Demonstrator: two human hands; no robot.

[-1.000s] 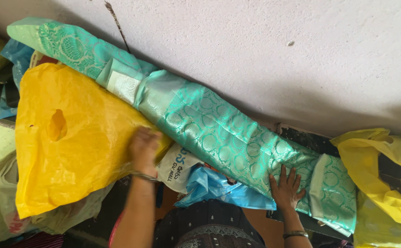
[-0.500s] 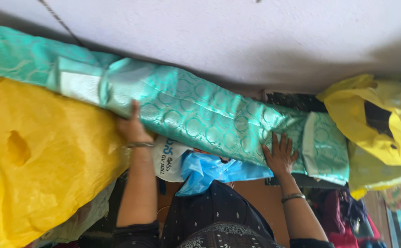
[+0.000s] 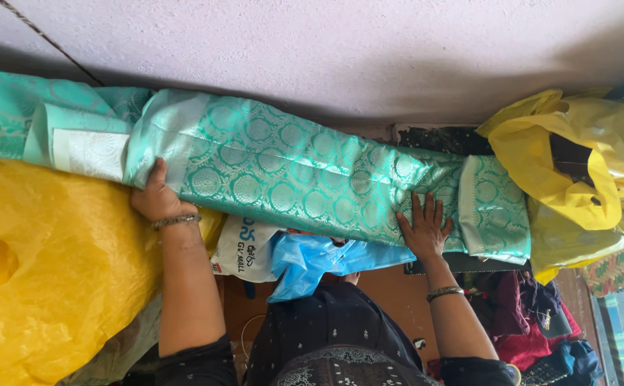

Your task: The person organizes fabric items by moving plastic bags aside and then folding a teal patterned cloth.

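Both hands are seen from above, arms reaching up from the 6 o'clock edge of the view. The left hand point(image 3: 156, 199) is laid against the lower edge of the folded green brocade cloth point(image 3: 290, 175), fingers curled loosely over it and thumb raised along the cloth; a firm grip cannot be confirmed. A metal bangle is worn at that wrist. The right hand point(image 3: 424, 227) is pressed flat on the same cloth at about 4 o'clock from its middle, fingers spread wide and open, nothing enclosed. A second bangle is worn on that wrist.

The cloth is found lying lengthwise from 9 o'clock to 3 o'clock, against the pale wall point(image 3: 326, 50), patterned with round woven motifs, with a paler border band near each end.

At 8 o'clock a large yellow plastic bag point(image 3: 62, 271) is noted, touching the cloth's lower edge, with a cut-out handle hole; its contents are not visible. Below the cloth, between the two arms, a white printed bag point(image 3: 244, 250) and a crumpled blue plastic bag point(image 3: 326, 261) are recorded, side by side and touching. At 3 o'clock a second yellow bag point(image 3: 576, 171) is seen, open, with something dark inside that cannot be identified.
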